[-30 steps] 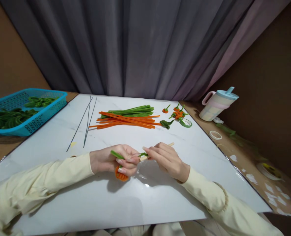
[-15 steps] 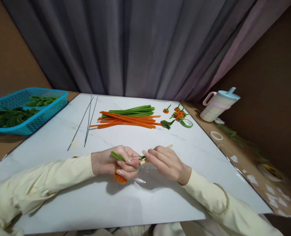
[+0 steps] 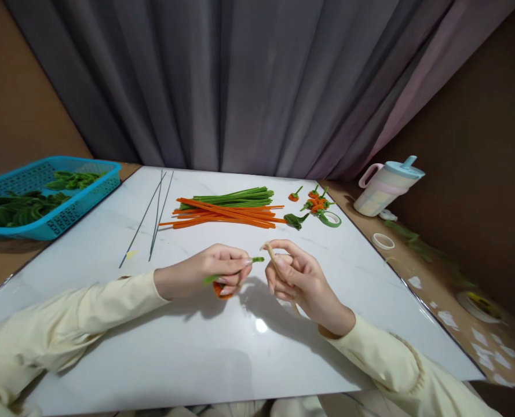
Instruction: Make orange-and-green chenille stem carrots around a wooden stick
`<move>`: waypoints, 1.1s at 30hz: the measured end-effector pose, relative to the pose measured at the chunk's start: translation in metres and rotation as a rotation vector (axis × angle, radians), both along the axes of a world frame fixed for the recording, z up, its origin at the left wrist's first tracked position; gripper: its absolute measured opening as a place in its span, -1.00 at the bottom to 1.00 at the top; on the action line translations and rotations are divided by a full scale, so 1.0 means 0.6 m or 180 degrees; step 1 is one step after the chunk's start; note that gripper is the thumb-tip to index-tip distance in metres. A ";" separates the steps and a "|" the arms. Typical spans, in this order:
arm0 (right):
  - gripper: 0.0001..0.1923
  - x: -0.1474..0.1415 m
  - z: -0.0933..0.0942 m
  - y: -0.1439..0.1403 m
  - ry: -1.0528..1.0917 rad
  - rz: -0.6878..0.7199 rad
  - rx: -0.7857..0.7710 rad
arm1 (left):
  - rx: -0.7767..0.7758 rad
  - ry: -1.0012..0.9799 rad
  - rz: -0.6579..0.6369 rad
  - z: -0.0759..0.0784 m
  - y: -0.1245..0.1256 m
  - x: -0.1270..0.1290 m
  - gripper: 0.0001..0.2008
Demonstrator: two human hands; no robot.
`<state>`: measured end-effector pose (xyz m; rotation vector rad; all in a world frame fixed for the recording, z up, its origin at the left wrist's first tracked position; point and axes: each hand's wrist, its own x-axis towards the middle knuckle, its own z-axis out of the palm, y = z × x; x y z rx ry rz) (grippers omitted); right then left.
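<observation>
My left hand [image 3: 205, 272] pinches a small orange pipe-cleaner flower [image 3: 219, 289] with a green stem [image 3: 255, 260] that sticks out to the right. My right hand [image 3: 298, 279] holds a thin wooden stick [image 3: 271, 258], tilted up and to the left, a short gap from the stem's tip. Both hands hover just above the white marble-look tabletop [image 3: 205, 347]. Behind them lies a bundle of orange pipe cleaners [image 3: 226, 215] and green pipe cleaners [image 3: 235, 197].
A blue basket [image 3: 66, 211] with green leaf shapes stands at far left. Thin dark wires [image 3: 153, 217] lie left of the bundle. Finished small orange flowers [image 3: 316, 201] and a green tape roll [image 3: 330, 218] sit at back right. A lidded cup [image 3: 385, 188] stands off the board.
The stick has come out of the green stem: my right hand drew it away and tipped it upward. My left hand rose slightly with the flower.
</observation>
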<state>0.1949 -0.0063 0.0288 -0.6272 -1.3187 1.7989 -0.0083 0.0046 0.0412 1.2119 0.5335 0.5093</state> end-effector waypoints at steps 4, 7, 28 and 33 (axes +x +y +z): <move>-0.68 0.001 0.005 -0.002 0.0014 0.0053 -0.0131 | 0.1216 0.0795 0.0412 0.010 -0.006 0.000 -0.71; -0.76 0.000 0.001 -0.003 -0.0045 0.0087 -0.0070 | 0.1527 0.0939 0.0486 0.009 -0.011 0.002 -0.69; -0.79 -0.003 -0.014 -0.005 -0.0313 0.0019 0.0433 | 0.1763 0.0998 0.0524 0.007 -0.017 0.005 -0.70; -0.80 -0.002 -0.012 -0.004 -0.0495 -0.0021 0.0727 | 0.1903 0.1150 0.0512 0.007 -0.018 0.004 -0.70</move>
